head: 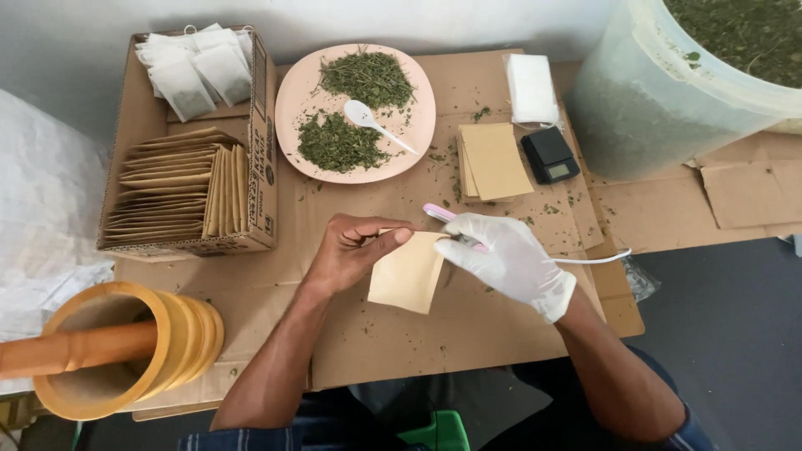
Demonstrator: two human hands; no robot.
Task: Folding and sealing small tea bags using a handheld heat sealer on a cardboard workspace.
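Paper pouch (407,274) pinched by left hand (355,250), seemingly.

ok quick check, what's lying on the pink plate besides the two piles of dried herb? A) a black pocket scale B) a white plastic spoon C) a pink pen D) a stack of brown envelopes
B: a white plastic spoon lies on the pink plate between the two herb piles; the black pocket scale and the brown envelopes sit off the plate on the cardboard.

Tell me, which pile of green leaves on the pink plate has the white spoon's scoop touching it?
The nearer pile, toward the hands. The white spoon rests its bowl at that pile's top edge; the farther pile lies apart.
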